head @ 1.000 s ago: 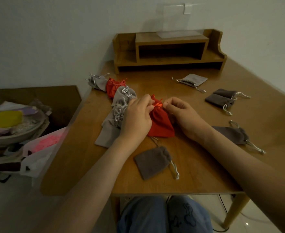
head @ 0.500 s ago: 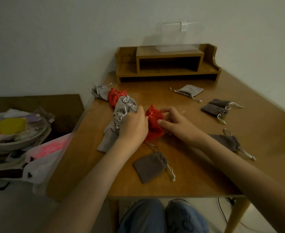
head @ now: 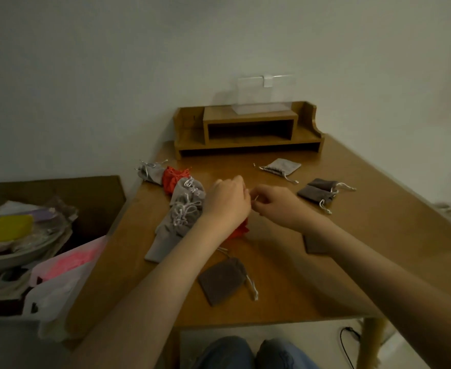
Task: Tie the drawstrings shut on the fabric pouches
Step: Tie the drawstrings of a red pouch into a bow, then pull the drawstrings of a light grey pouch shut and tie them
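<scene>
Meeting over the red pouch (head: pixel 241 229), left hand (head: pixel 227 202) and right hand (head: pixel 276 207) curl inward, presumably tightening its drawstring; grips cannot be told.

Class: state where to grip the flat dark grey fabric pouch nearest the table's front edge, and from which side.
Probably pinch the pale drawstring cords at the gathered right end, approaching from the right; the dark grey fabric pouch lies flat.

Your left hand (head: pixel 227 202), right hand (head: pixel 279 207) and forearms (head: pixel 149 296) are bare; blue denim trousers (head: pixel 248 354) cover your knees below the bench (head: pixel 299 288) edge.
</scene>
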`<state>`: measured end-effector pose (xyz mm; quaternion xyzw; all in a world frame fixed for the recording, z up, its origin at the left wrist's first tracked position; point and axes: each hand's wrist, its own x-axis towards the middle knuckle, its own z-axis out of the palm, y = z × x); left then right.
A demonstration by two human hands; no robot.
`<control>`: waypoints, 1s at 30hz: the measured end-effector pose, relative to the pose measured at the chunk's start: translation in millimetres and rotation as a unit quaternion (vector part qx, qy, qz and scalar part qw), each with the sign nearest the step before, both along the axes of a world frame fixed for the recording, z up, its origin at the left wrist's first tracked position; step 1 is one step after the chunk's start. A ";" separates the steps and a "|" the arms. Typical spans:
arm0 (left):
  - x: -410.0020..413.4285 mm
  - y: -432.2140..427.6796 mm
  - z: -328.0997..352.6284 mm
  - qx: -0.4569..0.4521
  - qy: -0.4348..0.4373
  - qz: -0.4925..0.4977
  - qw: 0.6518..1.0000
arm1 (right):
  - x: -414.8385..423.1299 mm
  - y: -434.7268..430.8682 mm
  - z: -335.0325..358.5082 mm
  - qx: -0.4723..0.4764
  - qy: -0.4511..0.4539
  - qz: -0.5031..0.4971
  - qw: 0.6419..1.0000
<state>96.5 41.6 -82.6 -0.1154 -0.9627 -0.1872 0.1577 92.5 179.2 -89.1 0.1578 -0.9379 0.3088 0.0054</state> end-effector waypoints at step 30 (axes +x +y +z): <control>-119.2 49.8 1.6 -0.111 -0.155 -0.034 0.981 | -122.1 60.1 -4.3 0.012 0.061 -0.032 0.998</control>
